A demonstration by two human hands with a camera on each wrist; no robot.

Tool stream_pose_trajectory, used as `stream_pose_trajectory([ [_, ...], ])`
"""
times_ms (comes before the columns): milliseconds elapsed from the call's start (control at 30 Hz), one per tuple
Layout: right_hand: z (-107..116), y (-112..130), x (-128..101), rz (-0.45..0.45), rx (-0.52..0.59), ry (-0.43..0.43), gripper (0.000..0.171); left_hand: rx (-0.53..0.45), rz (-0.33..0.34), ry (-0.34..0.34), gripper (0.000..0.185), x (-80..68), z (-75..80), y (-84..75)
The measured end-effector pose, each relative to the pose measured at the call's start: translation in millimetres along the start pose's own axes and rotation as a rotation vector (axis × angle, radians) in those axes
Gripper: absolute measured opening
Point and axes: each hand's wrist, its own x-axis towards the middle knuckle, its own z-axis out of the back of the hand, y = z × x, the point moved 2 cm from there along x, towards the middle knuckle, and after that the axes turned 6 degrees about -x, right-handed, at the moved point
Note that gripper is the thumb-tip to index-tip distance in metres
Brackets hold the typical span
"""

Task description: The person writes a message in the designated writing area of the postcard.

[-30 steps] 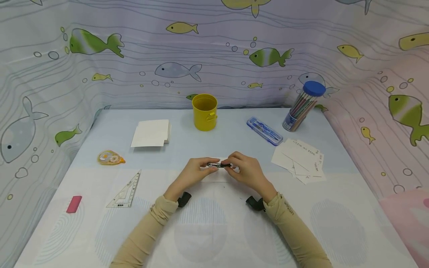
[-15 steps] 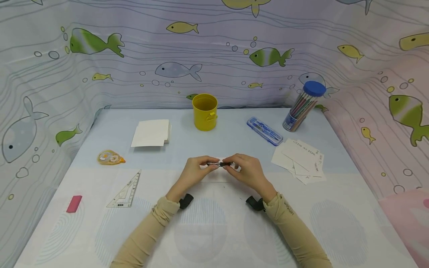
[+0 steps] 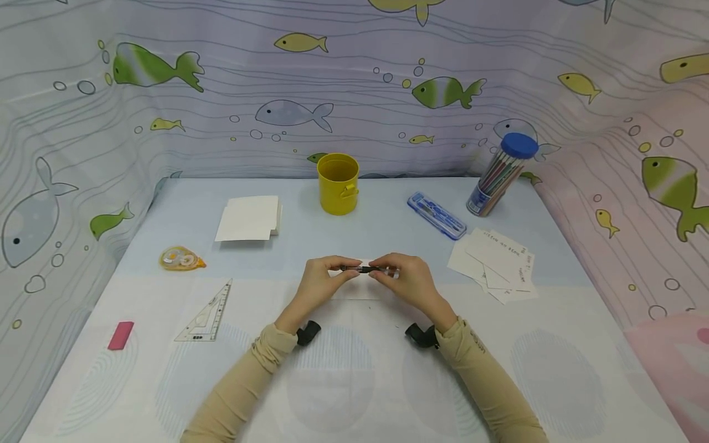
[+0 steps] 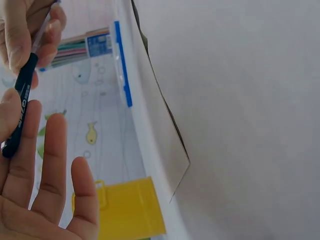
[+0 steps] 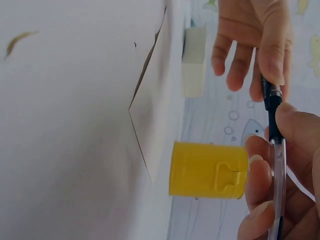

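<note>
Both hands hold a pen level above the table's middle. My left hand pinches its dark cap end between thumb and forefinger, the other fingers spread loosely. My right hand grips the clear barrel with curled fingers. A white card lies flat on the table just under the hands, mostly hidden by them. The pen's dark cap and clear barrel meet between the two hands.
At the back stand a yellow cup, a white card stack, a blue case and a pencil tube. Written cards lie right. Correction tape, a set square and a pink eraser lie left.
The hands have shifted slightly apart along the pen; the pen stays level between them. Nothing else on the table has moved.
</note>
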Motion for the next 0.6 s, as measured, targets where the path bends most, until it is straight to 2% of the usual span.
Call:
stream_pose_trajectory([
  [133, -0.4, -1.6, 0.8, -0.057, 0.038, 0.031, 0.015, 0.003, 0.020, 0.009, 0.024, 0.3, 0.7, 0.2],
  [333, 1.4, -2.3, 1.0, -0.055, 0.033, 0.031, 0.014, 0.021, 0.058, 0.025, 0.024, 0.2, 0.1, -0.6],
  [600, 4.0, -1.6, 0.9, -0.008, 0.017, 0.002, 0.013, 0.116, -0.061, 0.058, 0.025, 2.2, -0.3, -5.5],
])
